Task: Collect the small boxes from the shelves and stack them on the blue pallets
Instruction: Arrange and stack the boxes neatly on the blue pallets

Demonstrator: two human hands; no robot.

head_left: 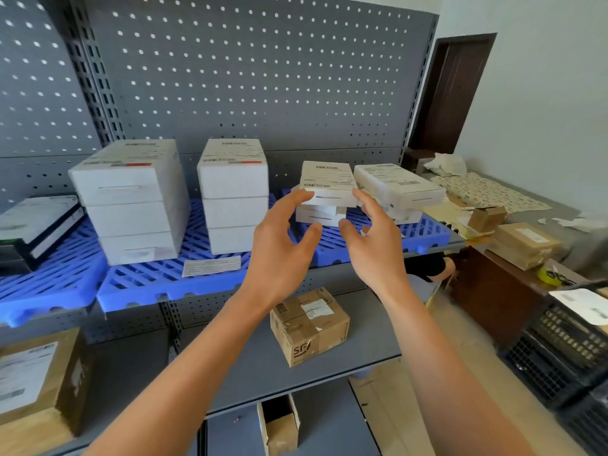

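A small white labelled box (329,181) lies on top of another white box (317,217) on the right blue pallet (421,235). My left hand (283,245) is open, its fingertips at the top box's left front corner. The right hand (375,245) is open too, fingertips by the box's right front corner, thumbs hanging apart below. Beside it to the right stands a second low stack of white boxes (394,185). The middle blue pallet (148,278) carries two three-high stacks of white boxes (131,199) (233,192).
A loose label (212,265) lies on the middle pallet. A black-and-white box (36,225) sits on the left pallet. Brown cartons (309,327) (36,373) rest on the lower grey shelf. Right: a wooden desk with brown boxes (523,245) and black crates (566,350).
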